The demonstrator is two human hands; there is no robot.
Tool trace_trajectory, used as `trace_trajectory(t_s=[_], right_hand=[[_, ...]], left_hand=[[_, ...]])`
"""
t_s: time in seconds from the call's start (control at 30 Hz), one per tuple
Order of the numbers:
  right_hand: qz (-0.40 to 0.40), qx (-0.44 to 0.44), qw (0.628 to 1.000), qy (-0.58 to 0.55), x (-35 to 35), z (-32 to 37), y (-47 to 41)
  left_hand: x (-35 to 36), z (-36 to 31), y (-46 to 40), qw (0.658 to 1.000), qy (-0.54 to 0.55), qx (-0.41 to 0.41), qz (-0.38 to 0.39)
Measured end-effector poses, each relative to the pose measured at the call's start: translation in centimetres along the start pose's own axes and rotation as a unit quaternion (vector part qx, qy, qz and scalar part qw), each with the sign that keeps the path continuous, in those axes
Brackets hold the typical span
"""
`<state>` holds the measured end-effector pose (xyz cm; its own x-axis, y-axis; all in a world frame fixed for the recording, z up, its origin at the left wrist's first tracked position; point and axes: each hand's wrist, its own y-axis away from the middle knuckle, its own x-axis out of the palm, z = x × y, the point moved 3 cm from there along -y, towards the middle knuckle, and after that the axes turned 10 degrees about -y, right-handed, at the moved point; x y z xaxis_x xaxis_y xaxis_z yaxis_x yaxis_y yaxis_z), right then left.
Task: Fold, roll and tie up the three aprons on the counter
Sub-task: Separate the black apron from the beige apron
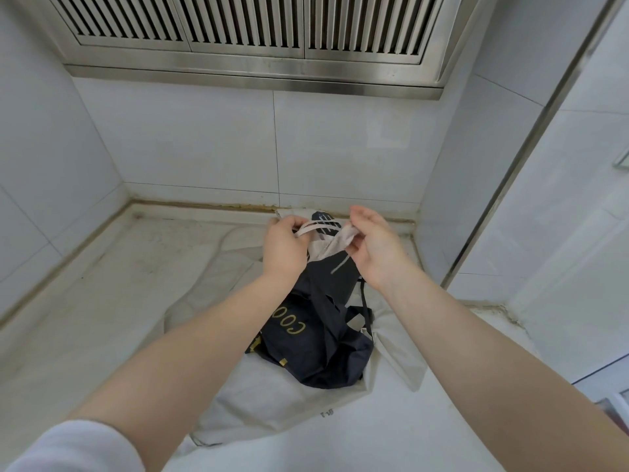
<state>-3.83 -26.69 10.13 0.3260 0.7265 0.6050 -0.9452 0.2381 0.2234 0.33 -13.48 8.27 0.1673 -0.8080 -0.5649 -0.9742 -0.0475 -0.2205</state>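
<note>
A crumpled dark navy apron with gold letters lies on top of a pale beige apron spread flat on the white counter. Above them I hold up a light pinkish apron by its top. My left hand pinches its pale strap. My right hand grips the bunched cloth at the other end. A grey cord hangs from it. A dark patch with white stripes shows behind the strap.
White tiled walls enclose the counter at the left, back and right. A steel vent hood hangs overhead. A steel-edged corner post rises at the right.
</note>
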Motion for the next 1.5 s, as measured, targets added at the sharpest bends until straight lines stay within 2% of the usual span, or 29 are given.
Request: trace_trajectory(t_s=[0.13, 0.23, 0.33, 0.47, 0.6, 0.67, 0.87, 0.9, 1.0, 1.07, 1.13, 1.23, 1.3, 1.37, 1.43, 1.5], right_hand=[[0.112, 0.001, 0.993, 0.024, 0.8, 0.1, 0.8], [0.155, -0.023, 0.974, 0.167, 1.1, 0.3, 0.8], [0.144, -0.107, 0.917, 0.357, 1.6, 0.5, 1.0], [0.107, -0.215, 0.821, 0.519, 2.3, 0.6, 0.7], [0.154, -0.239, 0.733, 0.618, 2.2, 0.3, 0.3], [0.167, -0.255, 0.702, 0.643, 2.1, 0.1, 0.3], [0.077, -0.341, 0.671, 0.654, 2.2, -0.3, 1.2], [0.074, -0.347, 0.684, 0.637, 2.3, -0.4, 1.2], [0.08, -0.332, 0.761, 0.551, 2.3, -0.5, 1.1], [0.074, -0.323, 0.787, 0.52, 2.0, -0.5, 1.0], [0.073, -0.334, 0.755, 0.56, 2.1, -0.7, 1.2], [0.069, -0.358, 0.661, 0.656, 2.5, -0.7, 1.5], [0.065, -0.363, 0.617, 0.695, 2.6, -0.4, 1.2], [0.078, -0.358, 0.611, 0.701, 2.8, -0.2, 1.0], [0.123, -0.338, 0.639, 0.68, 3.1, -0.2, 1.0], [0.162, -0.325, 0.647, 0.67, 3.3, -0.5, 1.2]], left_hand=[[-0.6, -0.6, -0.1, 0.998, -0.04, 0.043, -0.011], [-0.9, -0.7, -0.2, 0.998, -0.039, 0.047, -0.008], [-0.7, -1.0, 0.2, 0.998, -0.033, 0.053, 0.01], [-0.4, -1.1, 0.5, 0.998, -0.026, 0.05, 0.03], [-0.7, -0.9, 0.7, 0.995, -0.04, 0.081, 0.041], [-0.9, -0.9, 0.8, 0.995, -0.037, 0.087, 0.035], [-1.5, -1.3, 0.5, 0.997, -0.003, 0.078, 0.014], [-1.6, -1.4, 0.5, 0.997, 0.003, 0.076, 0.011], [-1.9, -1.6, 0.6, 0.997, 0.005, 0.074, 0.007], [-1.9, -1.6, 0.6, 0.997, -0.004, 0.076, 0.007], [-1.9, -1.4, 0.6, 0.997, -0.015, 0.077, 0.013], [-1.7, -1.1, 0.6, 0.996, -0.029, 0.079, 0.03], [-1.5, -0.9, 0.9, 0.994, -0.038, 0.091, 0.038], [-1.6, -0.9, 1.1, 0.993, -0.052, 0.104, 0.037], [-1.6, -0.7, 1.1, 0.992, -0.062, 0.105, 0.033], [-1.7, -0.5, 1.0, 0.992, -0.067, 0.101, 0.031]])
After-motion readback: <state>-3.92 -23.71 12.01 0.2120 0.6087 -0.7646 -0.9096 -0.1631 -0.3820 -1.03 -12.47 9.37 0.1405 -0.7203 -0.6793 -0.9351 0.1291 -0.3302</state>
